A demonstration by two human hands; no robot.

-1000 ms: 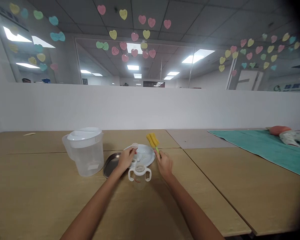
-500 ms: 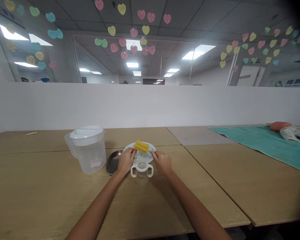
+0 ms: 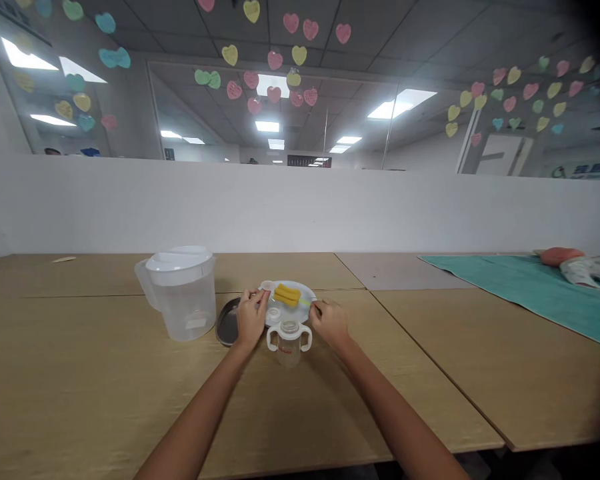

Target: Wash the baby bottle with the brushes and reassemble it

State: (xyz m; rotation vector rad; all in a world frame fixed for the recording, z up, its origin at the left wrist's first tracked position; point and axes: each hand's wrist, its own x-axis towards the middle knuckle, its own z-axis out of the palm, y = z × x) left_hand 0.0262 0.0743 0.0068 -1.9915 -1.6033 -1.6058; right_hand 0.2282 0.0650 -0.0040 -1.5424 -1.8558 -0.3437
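Note:
A sponge bottle brush (image 3: 287,295) with a yellow head and pale green handle is over the white plate (image 3: 307,293). My right hand (image 3: 330,323) pinches the end of its handle. Beside the head, my left hand (image 3: 252,319) has its fingertips closed on a small white round piece (image 3: 267,285), partly hidden by the fingers. A white ring (image 3: 274,313) lies on the near part of the plate. Just in front stands a clear baby bottle (image 3: 289,348), upright, its mouth uncovered, with a white two-handled holder around it.
Left of my left hand lies a dark metal dish (image 3: 226,325), partly hidden. Farther left stands a clear lidded plastic pitcher (image 3: 186,300). A thin wooden stick (image 3: 65,259) lies at the back left. On the right, a green mat (image 3: 510,287) bears an orange-headed item (image 3: 561,256).
My left fingers have come off the brush head and now hold the white round piece. The brush head has lowered toward the plate, its handle still in my right hand. The view has shifted slightly.

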